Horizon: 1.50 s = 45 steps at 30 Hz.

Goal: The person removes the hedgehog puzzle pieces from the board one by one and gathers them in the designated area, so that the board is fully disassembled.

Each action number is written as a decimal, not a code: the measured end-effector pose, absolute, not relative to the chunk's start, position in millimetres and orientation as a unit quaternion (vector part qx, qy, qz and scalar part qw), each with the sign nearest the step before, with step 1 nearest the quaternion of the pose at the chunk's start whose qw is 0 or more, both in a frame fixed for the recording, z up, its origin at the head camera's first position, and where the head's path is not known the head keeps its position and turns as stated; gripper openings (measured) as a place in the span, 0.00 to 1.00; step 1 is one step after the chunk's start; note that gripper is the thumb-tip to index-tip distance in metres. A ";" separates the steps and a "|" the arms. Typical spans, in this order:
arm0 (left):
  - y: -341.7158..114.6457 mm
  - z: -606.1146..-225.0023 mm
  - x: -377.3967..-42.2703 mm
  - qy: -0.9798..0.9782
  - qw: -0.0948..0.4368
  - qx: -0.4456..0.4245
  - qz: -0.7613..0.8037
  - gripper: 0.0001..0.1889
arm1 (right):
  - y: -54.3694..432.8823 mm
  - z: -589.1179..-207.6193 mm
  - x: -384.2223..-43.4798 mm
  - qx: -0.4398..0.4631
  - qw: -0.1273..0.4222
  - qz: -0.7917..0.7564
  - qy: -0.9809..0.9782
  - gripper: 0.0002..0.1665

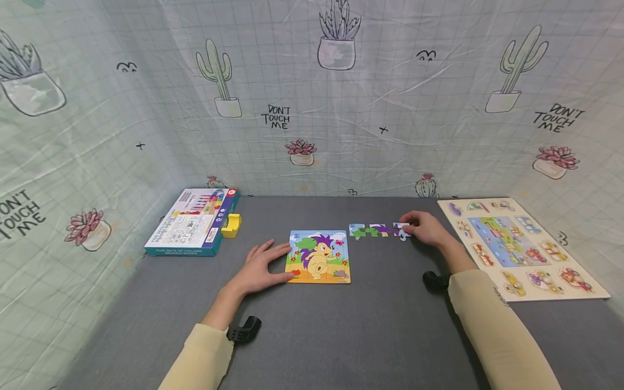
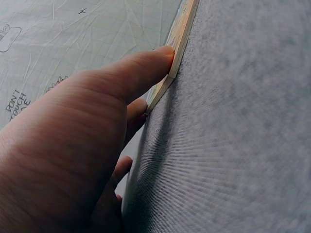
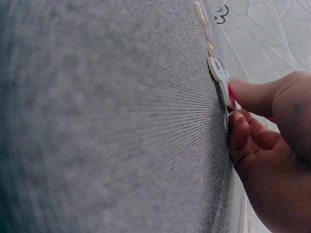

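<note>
My L hand (image 1: 260,268), fingers spread, touches hedgehog puzzle (image 1: 319,257) @ 12 o'clock; R hand (image 1: 428,227) pinches end piece (image 1: 402,234) @ 1. Prob. arranging pcs (image 1: 382,229); next needs steady grip.

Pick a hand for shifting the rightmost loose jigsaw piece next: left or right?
Right, I'd say. The right hand pinches the rightmost jigsaw piece; the left hand touches the left edge of the hedgehog puzzle, which lies between it and that piece.
</note>
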<state>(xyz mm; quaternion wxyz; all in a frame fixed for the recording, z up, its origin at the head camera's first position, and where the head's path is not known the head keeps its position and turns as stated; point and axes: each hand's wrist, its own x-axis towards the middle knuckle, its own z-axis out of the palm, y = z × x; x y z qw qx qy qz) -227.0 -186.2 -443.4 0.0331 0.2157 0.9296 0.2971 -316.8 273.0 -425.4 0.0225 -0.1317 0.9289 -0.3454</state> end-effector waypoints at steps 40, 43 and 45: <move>-188.9 -444.5 -227.3 0.928 0.031 0.223 0.298 0.39 | 271.7 -419.3 -313.9 -0.201 0.062 -0.317 0.925 0.34; -187.7 -445.5 -227.8 0.929 0.028 0.222 0.296 0.39 | 268.5 -416.5 -311.1 -0.200 0.048 -0.322 0.924 0.35; -187.2 -445.9 -228.1 0.929 0.026 0.222 0.295 0.39 | 263.7 -413.8 -308.6 -0.201 0.037 -0.328 0.922 0.35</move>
